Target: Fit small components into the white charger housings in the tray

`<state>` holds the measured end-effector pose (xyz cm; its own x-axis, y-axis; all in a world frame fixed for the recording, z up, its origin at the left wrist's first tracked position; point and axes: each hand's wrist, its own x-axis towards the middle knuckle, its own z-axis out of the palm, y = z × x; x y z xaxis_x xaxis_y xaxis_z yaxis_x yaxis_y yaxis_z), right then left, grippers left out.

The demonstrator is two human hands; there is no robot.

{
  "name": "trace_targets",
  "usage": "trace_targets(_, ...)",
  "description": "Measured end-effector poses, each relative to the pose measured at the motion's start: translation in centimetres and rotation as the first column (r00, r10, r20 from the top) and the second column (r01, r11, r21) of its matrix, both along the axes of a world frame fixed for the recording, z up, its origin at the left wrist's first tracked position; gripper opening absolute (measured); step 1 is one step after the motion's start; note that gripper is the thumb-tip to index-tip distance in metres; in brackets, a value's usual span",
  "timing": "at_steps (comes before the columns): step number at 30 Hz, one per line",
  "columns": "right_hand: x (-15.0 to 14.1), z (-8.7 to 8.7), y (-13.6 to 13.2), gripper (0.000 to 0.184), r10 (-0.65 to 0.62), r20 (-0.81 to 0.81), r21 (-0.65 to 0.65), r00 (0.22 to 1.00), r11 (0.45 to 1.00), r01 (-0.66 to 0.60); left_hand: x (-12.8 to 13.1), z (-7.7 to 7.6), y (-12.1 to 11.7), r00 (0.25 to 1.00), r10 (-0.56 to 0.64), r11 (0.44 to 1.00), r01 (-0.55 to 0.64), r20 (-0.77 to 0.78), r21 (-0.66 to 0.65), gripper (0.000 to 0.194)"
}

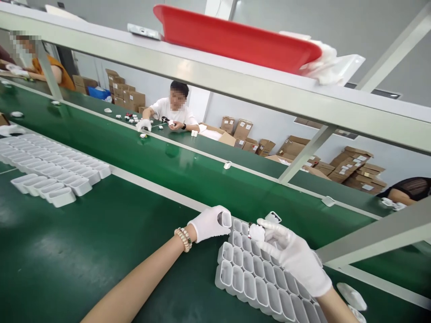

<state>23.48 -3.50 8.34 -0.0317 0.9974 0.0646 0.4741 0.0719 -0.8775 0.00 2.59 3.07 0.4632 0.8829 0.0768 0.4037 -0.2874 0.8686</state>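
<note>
My left hand, in a white glove with a beaded bracelet at the wrist, is closed around a small white plastic housing whose open end faces up. My gloved right hand is over the rows of white housings, its thumb and fingers around a small white rounded part with a dark edge. The exact kind of that part is unclear. Just beyond the right fingers lies a white piece with a dark opening. The right hand covers some of the housings beneath it.
More white housings stand in rows at left. A green conveyor belt runs past, carrying small white parts. Metal posts hold a shelf with a red tray. Co-workers sit across; cartons line the wall.
</note>
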Motion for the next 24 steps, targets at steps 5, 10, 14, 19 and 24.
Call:
trace_targets(5, -1.1, 0.9, -2.3, 0.050, -0.035, 0.079, 0.104, 0.996, 0.994, 0.027, 0.2, 4.7, -2.1, 0.985, -0.043, 0.990, 0.064, -0.169, 0.123, 0.035)
trace_targets(10, -2.1, 2.5, -3.8, 0.041, 0.088, 0.155, 0.114, 0.984, 0.988, -0.106, -0.2, 7.6, -4.0, 0.930, -0.094, 0.945, 0.196, -0.356, 0.262, 0.038)
trace_targets(14, -2.4, 2.9, -4.1, 0.042, 0.071, 0.101, 0.111, 0.992, 0.990, -0.082, -0.3, 8.3, -4.9, 0.924, -0.108, 0.918, 0.234, -0.367, 0.320, 0.046)
trace_targets(19, -2.4, 2.6, -4.3, 0.041, 0.096, 0.065, 0.143, 0.993, 0.984, -0.105, -0.1, 8.9, -5.8, 0.914, -0.052, 0.907, 0.211, -0.403, 0.364, 0.046)
trace_targets(24, -2.6, 2.5, -4.4, 0.041, 0.082, 0.061, 0.168, 0.995, 0.982, -0.091, -0.1, 9.2, -6.2, 0.900, 0.000, 0.910, 0.181, -0.437, 0.373, 0.043)
